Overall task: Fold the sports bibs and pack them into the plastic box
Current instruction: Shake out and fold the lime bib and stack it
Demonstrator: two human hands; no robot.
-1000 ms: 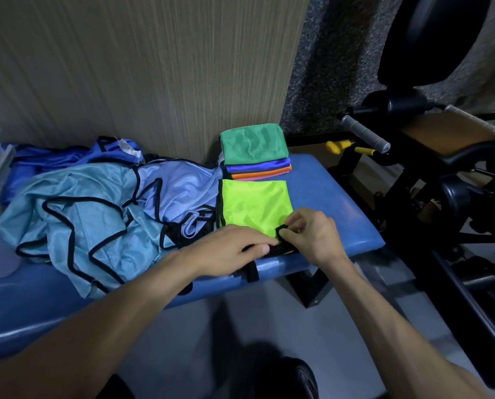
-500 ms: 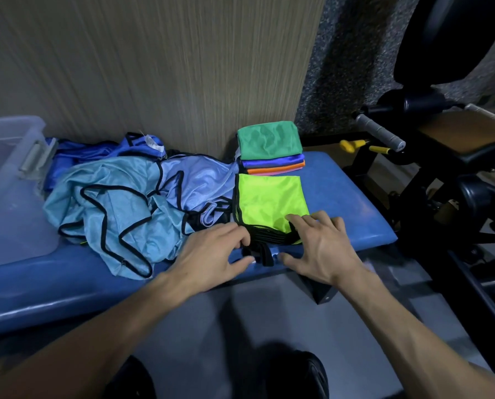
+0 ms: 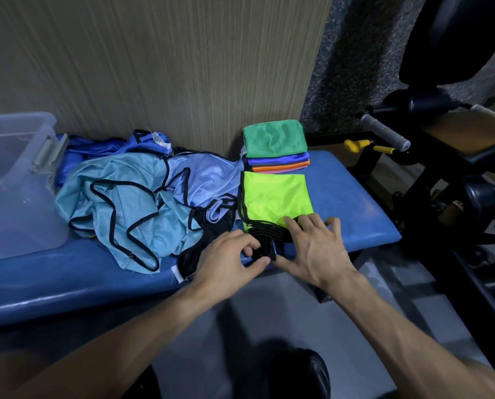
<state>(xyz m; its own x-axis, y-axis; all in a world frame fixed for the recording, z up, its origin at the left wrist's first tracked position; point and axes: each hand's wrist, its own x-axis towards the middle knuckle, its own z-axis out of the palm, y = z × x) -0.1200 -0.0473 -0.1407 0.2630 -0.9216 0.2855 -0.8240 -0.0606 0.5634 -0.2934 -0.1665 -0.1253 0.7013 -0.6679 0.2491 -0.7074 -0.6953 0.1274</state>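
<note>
From the head camera I see my left hand point(image 3: 229, 262) at the near edge of the blue bench point(image 3: 352, 197), its fingers curled and pinching the black strap point(image 3: 262, 251) that trails off the lime bib point(image 3: 275, 198). My right hand point(image 3: 312, 246) lies flat just beside it, fingers spread wide and pressing on the near edge of the lime bib, gripping nothing; the thumb reaches toward the strap. The lime bib lies folded into a rectangle on the bench, black trim bunched along its near side. Just behind it, against the wall, sits a stack point(image 3: 276, 146) of folded bibs, green on top, then purple, orange and pink. To the left of the lime bib sprawls a heap of unfolded blue bibs point(image 3: 131, 203) with black trim. The clear plastic box point(image 3: 13, 180) stands at the bench's far left end, touching the heap; I cannot tell what it holds.
</note>
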